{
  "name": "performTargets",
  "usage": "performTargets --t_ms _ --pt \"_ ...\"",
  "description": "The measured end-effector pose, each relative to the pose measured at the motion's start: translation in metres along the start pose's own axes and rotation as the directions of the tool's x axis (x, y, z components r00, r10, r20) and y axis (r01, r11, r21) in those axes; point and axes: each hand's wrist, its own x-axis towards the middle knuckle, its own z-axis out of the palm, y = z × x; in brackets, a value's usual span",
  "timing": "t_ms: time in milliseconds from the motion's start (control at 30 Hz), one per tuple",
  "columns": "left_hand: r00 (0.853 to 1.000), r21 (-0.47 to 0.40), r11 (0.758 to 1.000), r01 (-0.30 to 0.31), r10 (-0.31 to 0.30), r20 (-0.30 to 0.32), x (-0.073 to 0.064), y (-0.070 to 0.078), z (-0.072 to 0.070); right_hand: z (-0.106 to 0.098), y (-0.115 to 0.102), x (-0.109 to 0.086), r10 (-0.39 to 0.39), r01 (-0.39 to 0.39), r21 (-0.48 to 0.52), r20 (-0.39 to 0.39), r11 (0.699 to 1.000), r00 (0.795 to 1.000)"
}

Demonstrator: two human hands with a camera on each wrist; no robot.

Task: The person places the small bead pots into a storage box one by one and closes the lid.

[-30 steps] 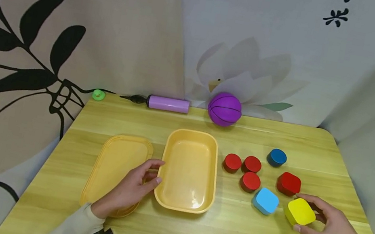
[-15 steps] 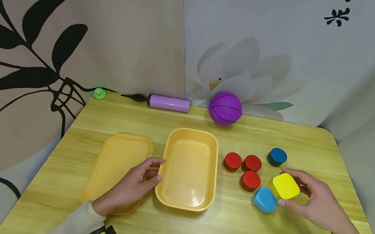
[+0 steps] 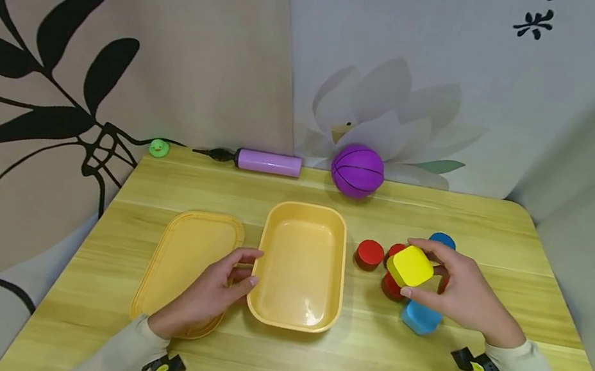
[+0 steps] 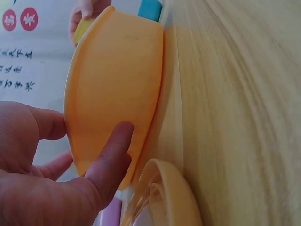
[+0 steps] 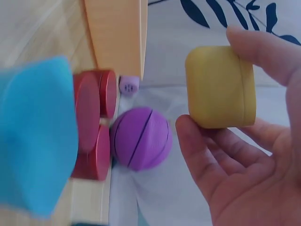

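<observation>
My right hand (image 3: 459, 286) pinches a yellow block (image 3: 410, 266) with rounded corners between thumb and fingers, above the table. In the right wrist view the same yellow block (image 5: 218, 87) shows clear of everything else. Below it are red round blocks (image 3: 369, 255), two of them partly hidden, and a light blue block (image 3: 421, 317). My left hand (image 3: 213, 289) rests against the left side of a pale orange tray (image 3: 340, 283), fingers extended. In the left wrist view, fingertips touch the rim and outer wall of the tray (image 4: 113, 70).
Left of the tray lies a matching flat lid (image 3: 188, 246), partly under my left arm. A dark blue round block (image 3: 443, 239) is behind my right hand. Along the back edge are a purple ball (image 3: 358, 171), a lilac pump (image 3: 268, 163) and a small green toy (image 3: 158, 148).
My right hand has lifted the yellow block and carried it leftward and away from me, past the light blue block to above the red ones. The left hand stays at the tray.
</observation>
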Motion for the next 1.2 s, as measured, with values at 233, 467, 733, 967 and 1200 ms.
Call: performTargets --t_ms 233,467,733,967,1200 --pt "1.000 -0.026 1.000 -0.009 0.009 0.005 0.001 0.001 -0.001 0.016 -0.015 0.022 -0.023 0.024 -0.021 0.059 0.999 0.998" --pt "1.000 -0.002 1.000 -0.026 0.026 0.018 0.001 -0.002 -0.003 0.037 -0.028 0.036 -0.064 0.063 0.010 0.131 0.998 0.989" --pt "1.000 -0.044 0.999 -0.001 0.001 0.011 0.001 0.001 -0.003 0.069 -0.043 0.062 -0.143 0.144 0.012 0.234 0.989 0.962" --pt "1.000 -0.055 0.998 0.015 -0.014 0.019 0.003 0.004 0.000 0.099 -0.052 0.082 -0.184 0.215 -0.050 0.355 0.975 0.917" --pt "1.000 -0.034 0.999 0.016 -0.015 0.019 0.000 0.000 -0.001 0.130 -0.066 0.095 -0.203 0.285 -0.091 0.502 0.954 0.841"
